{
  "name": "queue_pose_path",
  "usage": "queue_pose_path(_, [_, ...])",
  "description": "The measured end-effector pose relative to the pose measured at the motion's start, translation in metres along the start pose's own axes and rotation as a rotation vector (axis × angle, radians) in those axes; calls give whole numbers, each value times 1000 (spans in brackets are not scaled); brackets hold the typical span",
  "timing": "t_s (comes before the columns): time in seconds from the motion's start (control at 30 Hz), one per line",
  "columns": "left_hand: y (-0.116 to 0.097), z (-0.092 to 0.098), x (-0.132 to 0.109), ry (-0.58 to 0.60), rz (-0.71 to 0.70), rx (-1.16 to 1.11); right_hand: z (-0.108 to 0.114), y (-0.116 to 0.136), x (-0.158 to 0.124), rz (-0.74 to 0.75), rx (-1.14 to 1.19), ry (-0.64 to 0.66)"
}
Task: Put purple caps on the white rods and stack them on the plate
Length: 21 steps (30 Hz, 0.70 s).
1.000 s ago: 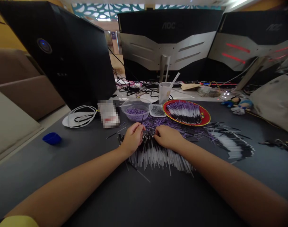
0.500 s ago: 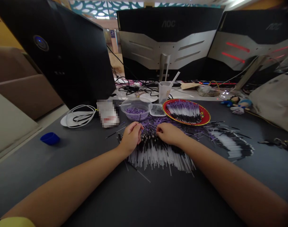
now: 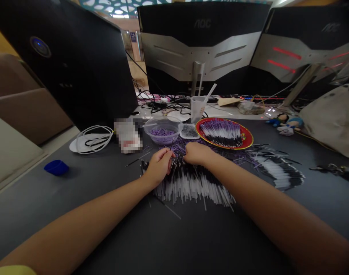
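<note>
Containers sat in a row just above ctr of frame. A clear bowl (image 3: 148, 133) held a shallow layer of short purple bits. Just right of it, a small clear tray (image 3: 189, 136) held small grey pieces, too small to tell what. Right again, a red plate (image 3: 247, 135) carried sticks laid side by side in rows, purple ends toward top of frame, dark ends toward bottom. Behind the tray stood a clear cup (image 3: 195, 112) w/ a white straw leaning right; contents couldn't be told. A blue cap (image 3: 56, 167) lay alone at mid-left, well apart from the rest.

The main stick pile (image 3: 188, 183), white shafts w/ black ends, fanned across ctr of the dark counter (image 3: 174, 236), directly under & below both hands in frame. Loose purple pieces (image 3: 182, 145) were scattered on the counter betw. pile & bowl. A 2nd stick pile (image 3: 277, 172) lay at mid-right, near the plate.

The left hand (image 3: 158, 166) rested on the pile's upper-left edge, fingers closed narrow, thumb & forefinger pinching one thin dark stick (image 3: 171, 144) that stood up & pointed toward the bowl. The right hand (image 3: 196, 153) lay just right of it, close but not touching, knuckles up, fingers curled down onto the pile's top edge where the purple pieces began. Whether it gripped anything couldn't be told.
</note>
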<state>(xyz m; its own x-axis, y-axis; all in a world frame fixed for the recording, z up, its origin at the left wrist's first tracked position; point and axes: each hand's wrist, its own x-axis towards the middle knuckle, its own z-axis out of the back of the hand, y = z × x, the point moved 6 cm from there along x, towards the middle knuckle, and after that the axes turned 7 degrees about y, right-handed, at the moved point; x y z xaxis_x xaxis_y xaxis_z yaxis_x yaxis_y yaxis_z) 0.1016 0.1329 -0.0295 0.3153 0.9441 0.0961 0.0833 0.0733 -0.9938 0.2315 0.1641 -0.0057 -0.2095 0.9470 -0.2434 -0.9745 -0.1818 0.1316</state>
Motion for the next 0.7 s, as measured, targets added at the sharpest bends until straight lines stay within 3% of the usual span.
queue_pose_path(0.2, [1, 0, 1, 4, -14, 38, 4, 8, 14, -21, -16, 67])
queue_pose_path(0.33, [2, 1, 1, 6, -12, 53, 8, 6, 17, -2, 21, 42])
queue_pose_path(0.43, [3, 0, 0, 10, -8, 51, 14, 1, 7, 48, 105, 29])
queue_pose_path(0.6, [2, -2, -2, 22, -10, 67, 13, -13, -20, 175, 588, 23])
queue_pose_path(0.7, [1, -3, -2, 23, -4, 70, 2, -24, -27, 134, 503, 6])
